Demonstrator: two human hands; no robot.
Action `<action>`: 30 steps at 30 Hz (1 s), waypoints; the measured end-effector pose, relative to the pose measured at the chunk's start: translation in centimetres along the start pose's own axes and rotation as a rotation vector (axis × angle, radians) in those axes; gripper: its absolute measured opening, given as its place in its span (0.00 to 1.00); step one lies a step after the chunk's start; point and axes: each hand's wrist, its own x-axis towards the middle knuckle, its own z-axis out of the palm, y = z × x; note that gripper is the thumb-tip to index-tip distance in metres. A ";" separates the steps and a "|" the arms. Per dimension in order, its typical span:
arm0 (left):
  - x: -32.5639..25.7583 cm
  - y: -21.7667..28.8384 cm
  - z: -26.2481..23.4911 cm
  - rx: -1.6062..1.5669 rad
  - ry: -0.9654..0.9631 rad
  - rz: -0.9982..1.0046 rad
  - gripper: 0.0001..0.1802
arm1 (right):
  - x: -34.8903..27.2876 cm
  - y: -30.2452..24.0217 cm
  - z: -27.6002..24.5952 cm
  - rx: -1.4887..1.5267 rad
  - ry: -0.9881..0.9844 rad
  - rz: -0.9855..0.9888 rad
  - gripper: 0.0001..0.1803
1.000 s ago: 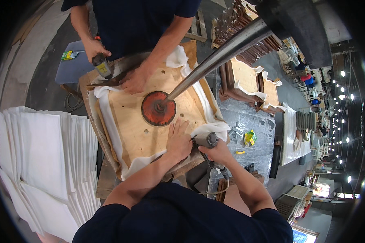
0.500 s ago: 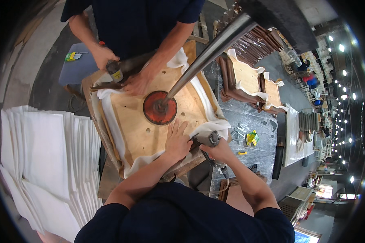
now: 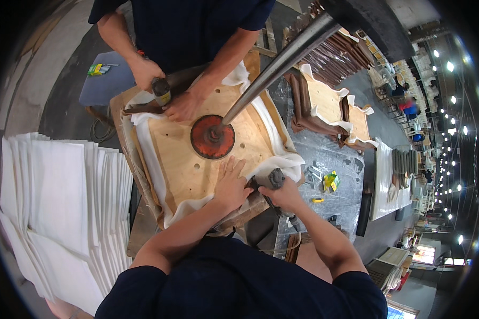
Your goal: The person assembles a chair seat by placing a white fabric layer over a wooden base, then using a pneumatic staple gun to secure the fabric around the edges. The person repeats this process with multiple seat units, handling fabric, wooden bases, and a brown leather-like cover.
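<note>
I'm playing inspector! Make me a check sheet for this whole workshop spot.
Surface: wooden support, mostly covered.
Things in use: wooden panel with white padding along its edges; red disc on a metal rod against it.
Clutter: yellow-green box and small yellow item on plastic-covered table.
Hands: left hand flat on the panel; right hand gripping a grey tool.
Cables: pale hose below the tool.
Surroundings: co-worker opposite, holding a dark tool; white sheets at left.
</note>
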 end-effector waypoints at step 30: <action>-1.3 -1.5 -0.7 0.000 0.013 0.050 0.14 | -1.6 -1.4 2.7 -0.030 -0.051 -0.079 0.27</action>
